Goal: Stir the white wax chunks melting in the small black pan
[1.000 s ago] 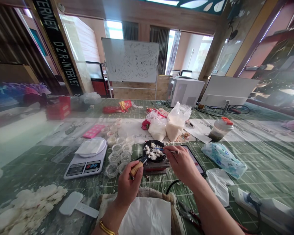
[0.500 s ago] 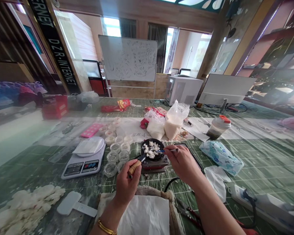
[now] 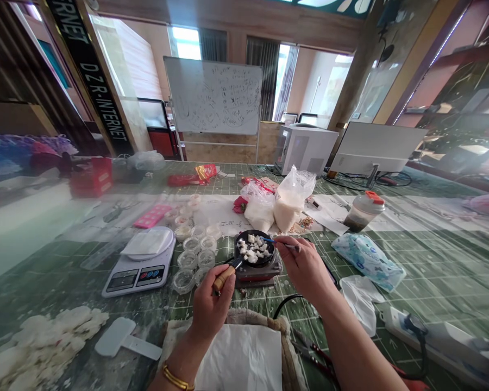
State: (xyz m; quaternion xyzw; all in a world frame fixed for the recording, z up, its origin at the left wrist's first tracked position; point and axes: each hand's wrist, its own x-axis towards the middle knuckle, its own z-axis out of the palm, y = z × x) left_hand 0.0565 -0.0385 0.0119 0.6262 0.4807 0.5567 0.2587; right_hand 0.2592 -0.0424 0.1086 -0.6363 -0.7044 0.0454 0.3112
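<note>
A small black pan (image 3: 239, 239) with white chunks (image 3: 253, 250) in it rests on a small burner (image 3: 257, 278). Its wooden handle (image 3: 223, 278) is gripped by my left hand (image 3: 212, 301), which wears a gold bracelet at the wrist. My right hand (image 3: 303, 263) pinches a thin blue tool (image 3: 287, 244) whose tip is at the pan's right rim, beside the chunks. Two plastic bags of pale granules (image 3: 289, 203) stand just behind the pan, and several clear round cups (image 3: 190, 243) are to its left.
A kitchen scale (image 3: 149, 260) and white scraper (image 3: 116, 336) lie left, near pale lumps (image 3: 44, 347). To the right are a wipes pack (image 3: 369, 260), crumpled tissue (image 3: 361, 298), lidded bottle (image 3: 364, 210) and power strip (image 3: 436, 339). Pliers (image 3: 315, 353) and a white sheet (image 3: 248, 358) are in front.
My right hand has shifted slightly right with the blue tool, whose tip has gone from among the chunks to the pan's upper right rim. My left hand keeps its place on the handle.
</note>
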